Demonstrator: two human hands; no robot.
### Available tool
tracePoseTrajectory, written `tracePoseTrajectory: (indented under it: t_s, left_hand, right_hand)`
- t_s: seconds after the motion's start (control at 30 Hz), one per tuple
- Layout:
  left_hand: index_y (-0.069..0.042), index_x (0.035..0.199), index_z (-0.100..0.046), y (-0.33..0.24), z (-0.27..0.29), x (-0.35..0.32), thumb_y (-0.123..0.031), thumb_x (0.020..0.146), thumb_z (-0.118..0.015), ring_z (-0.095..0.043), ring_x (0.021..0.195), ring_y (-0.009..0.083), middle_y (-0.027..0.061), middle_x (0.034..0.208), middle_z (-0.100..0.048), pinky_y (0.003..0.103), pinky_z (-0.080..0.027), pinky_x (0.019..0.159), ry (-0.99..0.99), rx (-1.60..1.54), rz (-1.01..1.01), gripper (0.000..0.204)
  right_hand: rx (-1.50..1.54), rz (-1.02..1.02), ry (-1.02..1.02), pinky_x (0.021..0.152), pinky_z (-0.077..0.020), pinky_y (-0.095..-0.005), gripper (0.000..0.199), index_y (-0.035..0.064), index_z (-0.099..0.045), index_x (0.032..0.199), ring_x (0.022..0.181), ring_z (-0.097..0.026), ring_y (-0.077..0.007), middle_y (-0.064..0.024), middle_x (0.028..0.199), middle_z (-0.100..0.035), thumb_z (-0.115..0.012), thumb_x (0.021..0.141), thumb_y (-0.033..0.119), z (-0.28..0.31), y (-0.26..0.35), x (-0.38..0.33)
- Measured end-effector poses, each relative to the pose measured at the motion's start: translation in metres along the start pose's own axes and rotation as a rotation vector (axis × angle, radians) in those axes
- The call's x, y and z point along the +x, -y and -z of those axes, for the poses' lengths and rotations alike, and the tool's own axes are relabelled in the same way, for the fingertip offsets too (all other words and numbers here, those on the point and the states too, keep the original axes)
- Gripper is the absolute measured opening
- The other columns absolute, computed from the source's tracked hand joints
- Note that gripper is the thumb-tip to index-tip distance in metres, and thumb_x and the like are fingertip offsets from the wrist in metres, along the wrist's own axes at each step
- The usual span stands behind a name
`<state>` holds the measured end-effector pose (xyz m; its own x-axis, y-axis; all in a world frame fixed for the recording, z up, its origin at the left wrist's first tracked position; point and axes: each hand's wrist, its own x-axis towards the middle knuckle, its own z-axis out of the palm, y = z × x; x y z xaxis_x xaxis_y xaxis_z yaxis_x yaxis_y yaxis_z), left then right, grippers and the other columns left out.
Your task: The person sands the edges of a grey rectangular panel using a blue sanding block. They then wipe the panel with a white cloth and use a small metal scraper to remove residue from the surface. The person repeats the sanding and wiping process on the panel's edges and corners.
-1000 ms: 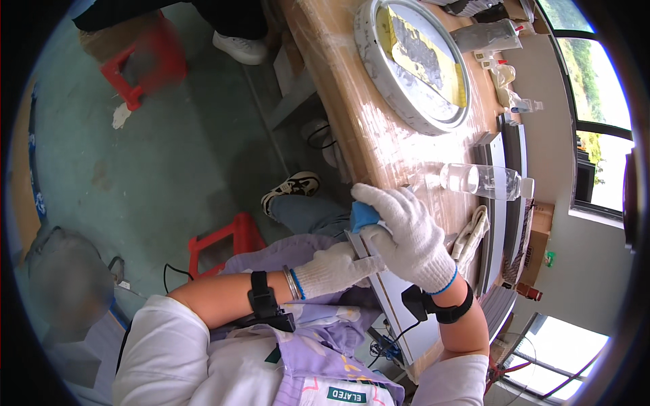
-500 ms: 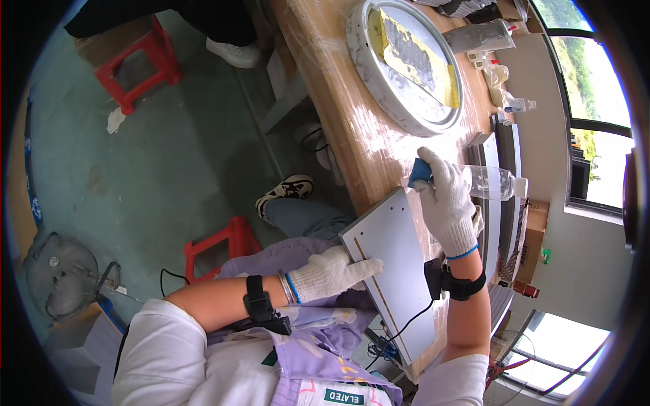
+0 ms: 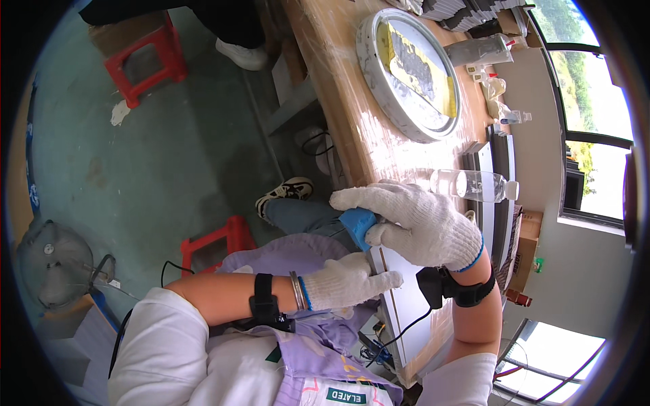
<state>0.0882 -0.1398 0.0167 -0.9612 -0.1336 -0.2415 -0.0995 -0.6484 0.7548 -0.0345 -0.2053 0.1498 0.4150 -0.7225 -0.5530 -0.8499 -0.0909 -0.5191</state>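
Observation:
A flat grey panel (image 3: 414, 308) with a narrow groove along it lies at the table's edge, partly covered by my hands. My left hand (image 3: 345, 281), in a white knit glove, grips its left edge with the thumb on top; the other fingers are mostly out of sight. Above the panel's far end, my gloved right hand (image 3: 423, 227) pinches a folded blue cloth (image 3: 357, 224) between thumb and fingers. Whether the cloth touches the panel is hidden. Just right of this hand a clear plastic bottle (image 3: 477, 185) lies on its side.
Farther along the plastic-wrapped table (image 3: 338, 101) sits a round grey tray (image 3: 379, 101) holding a yellow, grey-smeared sheet (image 3: 420, 71). Grey panels (image 3: 501, 159) are stacked along the wall side. Red stools (image 3: 145, 61) and a grey fan (image 3: 54, 264) stand on the floor.
My right hand has moved left and nearer, bringing the blue cloth from beside the bottle to over the panel's far end. My left hand keeps its hold. The view has shifted slightly.

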Motion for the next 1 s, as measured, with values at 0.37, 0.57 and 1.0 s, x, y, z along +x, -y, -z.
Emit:
tracePoseTrajectory:
  t_s: [0.37,0.57,1.0]
  left_hand:
    - [0.002,0.121,-0.056,0.014,-0.007,0.006,-0.053,0.096,-0.056,-0.065,0.069,0.014,0.0108,0.093,-0.065,0.026,-0.056,0.051,-0.067,0.128,-0.114,0.06]
    - [0.002,0.119,-0.057,-0.001,-0.004,-0.002,-0.052,0.097,-0.056,-0.065,0.077,0.0149,0.0103,0.09,-0.065,0.027,-0.055,0.052,-0.022,0.098,-0.023,0.059]
    - [-0.004,0.13,-0.054,-0.008,-0.008,-0.005,-0.052,0.096,-0.055,-0.067,0.084,0.0236,0.0153,0.103,-0.066,0.033,-0.057,0.069,0.001,0.181,-0.002,0.058]
  right_hand:
    - [-0.039,0.023,-0.018,0.093,-0.0512,-0.043,0.047,0.0138,-0.063,0.125,0.104,-0.063,-0.0344,-0.0133,0.11,-0.068,-0.063,0.08,0.005,-0.005,-0.005,0.008]
    - [-0.022,0.095,0.049,0.095,-0.051,-0.0425,0.046,0.014,-0.063,0.126,0.105,-0.063,-0.0343,-0.0132,0.113,-0.068,-0.063,0.081,0.005,-0.003,-0.004,0.003]
    - [-0.252,-0.053,0.038,0.093,-0.0512,-0.0428,0.047,0.0154,-0.06,0.129,0.106,-0.063,-0.0343,-0.0122,0.115,-0.067,-0.064,0.083,0.007,-0.005,-0.007,0.007]
